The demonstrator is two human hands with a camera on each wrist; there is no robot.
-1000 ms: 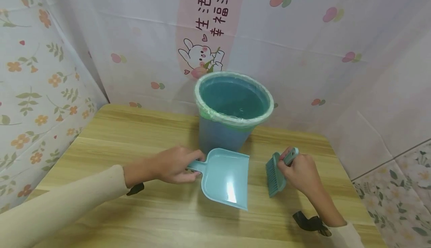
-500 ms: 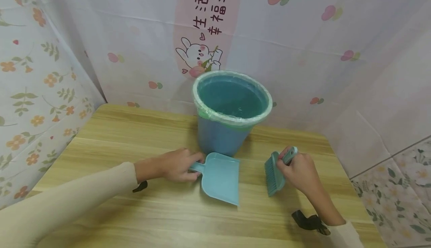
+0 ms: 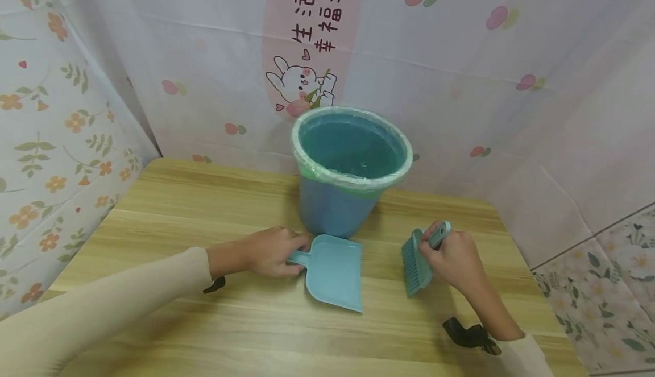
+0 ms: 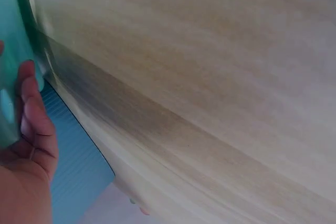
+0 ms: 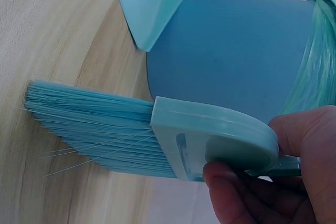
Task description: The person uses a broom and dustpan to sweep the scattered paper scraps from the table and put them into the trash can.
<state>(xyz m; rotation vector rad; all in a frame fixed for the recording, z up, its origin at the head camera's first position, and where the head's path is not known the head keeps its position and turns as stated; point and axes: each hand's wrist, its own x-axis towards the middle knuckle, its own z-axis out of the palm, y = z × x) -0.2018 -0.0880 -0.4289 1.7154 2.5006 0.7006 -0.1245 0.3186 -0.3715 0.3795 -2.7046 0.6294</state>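
In the head view my left hand [image 3: 273,252] grips the short handle of a light blue dustpan [image 3: 335,272], its wide lip facing right, low over the table. The left wrist view catches that hand [image 4: 34,129] at its left edge, fingers curled by the dustpan handle [image 4: 13,51]. Over on the right, my right hand [image 3: 455,260] holds a small teal hand brush [image 3: 419,266] by its handle, bristles toward the dustpan. Seen from the right wrist, thumb and fingers pinch the brush [image 5: 210,135], and its bristle tips [image 5: 47,98] come right at the wooden surface.
A blue bucket [image 3: 332,206] lined with a thin green-white bag stands upright just behind the dustpan. The wooden table [image 3: 204,331] runs back to a patterned curtain [image 3: 215,70]. Dark straps [image 3: 468,334] hang at the right wrist.
My left hand has lowered the dustpan toward the table, its lip shifting left and its glare fading. The right hand and brush stay nearly still; the view shifts slightly.
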